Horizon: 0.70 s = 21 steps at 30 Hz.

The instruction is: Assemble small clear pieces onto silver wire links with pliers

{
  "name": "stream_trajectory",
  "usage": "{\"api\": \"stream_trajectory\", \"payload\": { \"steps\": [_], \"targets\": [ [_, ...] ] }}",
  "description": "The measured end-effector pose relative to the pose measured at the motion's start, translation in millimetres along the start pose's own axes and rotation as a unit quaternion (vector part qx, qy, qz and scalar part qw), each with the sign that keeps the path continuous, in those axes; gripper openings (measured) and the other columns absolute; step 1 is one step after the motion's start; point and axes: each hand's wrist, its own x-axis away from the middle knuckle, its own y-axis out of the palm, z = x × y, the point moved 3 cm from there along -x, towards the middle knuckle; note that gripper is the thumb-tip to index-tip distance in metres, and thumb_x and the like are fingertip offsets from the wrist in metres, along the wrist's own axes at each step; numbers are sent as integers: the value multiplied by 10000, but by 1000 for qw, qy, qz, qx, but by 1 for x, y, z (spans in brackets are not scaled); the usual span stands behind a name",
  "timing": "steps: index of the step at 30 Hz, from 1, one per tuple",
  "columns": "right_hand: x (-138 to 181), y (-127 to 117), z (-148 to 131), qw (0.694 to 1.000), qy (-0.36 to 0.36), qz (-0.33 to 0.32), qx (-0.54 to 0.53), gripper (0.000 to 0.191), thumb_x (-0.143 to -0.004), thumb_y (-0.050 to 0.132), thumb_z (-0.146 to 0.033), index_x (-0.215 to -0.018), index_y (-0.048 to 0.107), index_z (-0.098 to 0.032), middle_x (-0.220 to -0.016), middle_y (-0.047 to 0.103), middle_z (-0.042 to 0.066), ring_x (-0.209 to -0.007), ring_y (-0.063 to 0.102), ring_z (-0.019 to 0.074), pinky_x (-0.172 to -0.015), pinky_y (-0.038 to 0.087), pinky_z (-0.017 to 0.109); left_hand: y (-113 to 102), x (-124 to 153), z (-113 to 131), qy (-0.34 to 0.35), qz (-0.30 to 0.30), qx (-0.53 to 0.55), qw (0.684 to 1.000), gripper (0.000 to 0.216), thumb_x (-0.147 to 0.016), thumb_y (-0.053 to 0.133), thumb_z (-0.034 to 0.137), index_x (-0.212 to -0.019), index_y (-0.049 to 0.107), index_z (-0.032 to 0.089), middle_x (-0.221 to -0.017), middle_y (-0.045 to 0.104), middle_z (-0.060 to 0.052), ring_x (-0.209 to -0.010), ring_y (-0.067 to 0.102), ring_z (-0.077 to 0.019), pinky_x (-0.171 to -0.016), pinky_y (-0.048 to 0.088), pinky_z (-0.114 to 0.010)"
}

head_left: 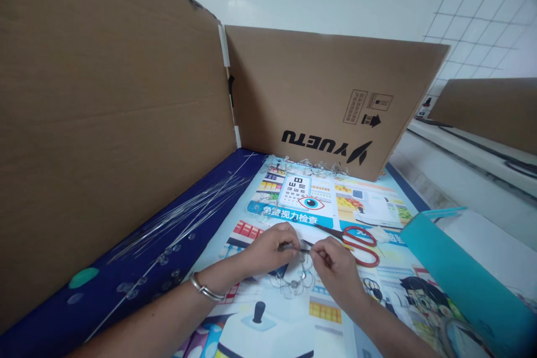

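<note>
My left hand [274, 247] and my right hand [335, 265] meet over the printed sheet, fingertips pinched close together. A short stretch of thin wire spans the small gap between them. Just below the fingers, a looped wire piece [296, 278] with clear round beads hangs or lies; which one I cannot tell. Behind my right hand lie scissors [361, 241] with red handles, their dark blades pointing left. A silver bangle [205, 287] circles my left wrist.
Cardboard panels stand at the left [104, 84] and back [319, 89]. Straight wires [188, 207] and clear discs lie on the dark blue cloth [104, 285] beside a green lump [84, 277]. More looped wire pieces [310, 166] line the back panel's foot. A teal box [461, 268] stands right.
</note>
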Motion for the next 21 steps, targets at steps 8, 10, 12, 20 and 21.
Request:
{"api": "stream_trajectory", "payload": {
  "steps": [8, 10, 12, 20, 21],
  "targets": [
    [1, 0, -1, 1000, -6, 10, 5, 102, -794, 480, -185, -710, 536, -201, -647, 471, -20, -578, 437, 112, -529, 339, 228, 3, -1, -3, -18, 12, -16, 1000, 110, -736, 527, 90, -687, 588, 167, -778, 574, -9, -794, 521, -142, -725, 393, -232],
    [1, 0, -1, 1000, -4, 14, 5, 103, -793, 481, -186, -708, 537, -202, -644, 473, -20, -576, 437, 112, -526, 340, 228, 3, -1, -5, -24, 22, -14, 999, 118, -735, 512, 86, -676, 577, 165, -764, 569, -5, -774, 523, -137, -706, 392, -226],
    [2, 1, -1, 1000, -3, 17, 3, 107, -794, 481, -190, -703, 535, -204, -638, 471, -21, -577, 440, 113, -528, 342, 228, 3, -1, -7, -36, 29, -12, 999, 118, -732, 502, 86, -668, 564, 163, -744, 559, 1, -742, 523, -129, -674, 390, -218],
    [1, 1, 0, 1000, 4, 22, -2, 107, -787, 483, -184, -701, 542, -206, -637, 476, -20, -566, 439, 110, -520, 344, 229, 6, 1, -5, -86, 48, -15, 995, 107, -726, 488, 119, -654, 551, 166, -702, 532, 9, -678, 500, -126, -595, 369, -209],
    [1, 1, 0, 1000, 5, 20, -2, 107, -788, 482, -185, -702, 542, -205, -641, 476, -19, -568, 440, 111, -520, 345, 229, 6, 1, -4, -93, 49, -13, 994, 104, -726, 487, 126, -655, 552, 166, -696, 530, 8, -675, 497, -128, -592, 369, -210]
  ]
}}
